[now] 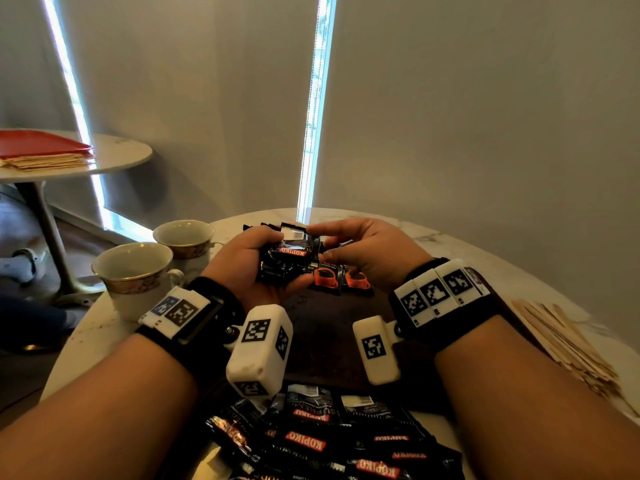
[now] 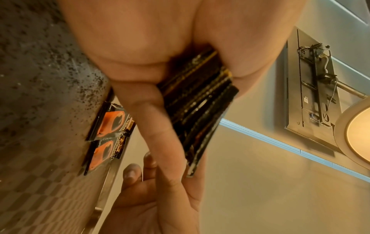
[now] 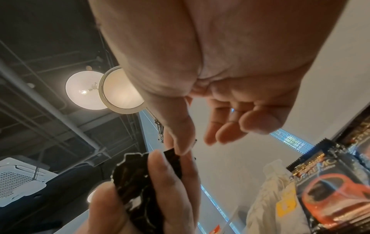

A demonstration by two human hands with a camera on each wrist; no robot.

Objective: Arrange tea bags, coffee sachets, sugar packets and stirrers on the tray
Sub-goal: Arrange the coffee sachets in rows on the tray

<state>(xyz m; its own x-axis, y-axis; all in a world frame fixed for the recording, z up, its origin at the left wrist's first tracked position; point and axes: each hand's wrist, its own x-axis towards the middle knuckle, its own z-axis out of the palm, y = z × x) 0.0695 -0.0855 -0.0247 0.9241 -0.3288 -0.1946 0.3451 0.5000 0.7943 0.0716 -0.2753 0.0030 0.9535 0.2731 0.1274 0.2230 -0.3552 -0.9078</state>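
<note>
The fingers [image 1: 268,233] of the left hand [image 1: 242,261] curl round a stack of coffee sachets [image 1: 287,258] at frame centre. The right hand [image 1: 374,251], fingers [image 3: 230,129] loosely spread, touches its thumb to the stack's top edge. Dealing sachets onto the tray [image 1: 329,341] seems the step in hand: next, peel one off and lay it beside the two laid sachets [image 1: 343,280].

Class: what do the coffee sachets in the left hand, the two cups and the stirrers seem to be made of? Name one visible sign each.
Coffee sachets: probably plastic or foil laminate, glossy; they glint and crinkle.
Cups: likely glazed ceramic, white, shiny, with a gold patterned band.
Stirrers: apparently bare wood, pale, matt, flat sticks.
</note>
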